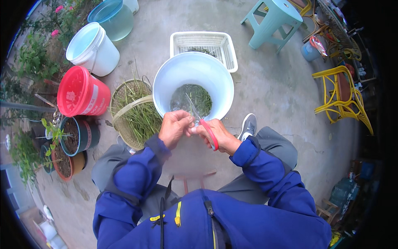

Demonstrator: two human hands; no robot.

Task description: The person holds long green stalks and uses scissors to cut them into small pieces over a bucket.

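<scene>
My right hand (219, 136) grips a pair of scissors (210, 135) with red handles. Its blades point up over the mouth of a large white bucket (224, 83). Close beside it, my left hand (175, 128) has thumb and fingers pinched together at the bucket's near rim. A bit of green shows by those fingertips, too small to make out. Cut green plant pieces (195, 97) lie in the bottom of the bucket, seemingly in water. To the left stands a woven basket (121, 129) with an arched handle, full of long green stems (143, 114).
Behind the bucket sits a white plastic basket (231, 54) with some greens. A red bucket (99, 99), a white pail (110, 58), a blue tub (124, 27) and plant pots (93, 135) line the left. A pale-green stool (277, 16) and yellow-framed chair (342, 106) stand right.
</scene>
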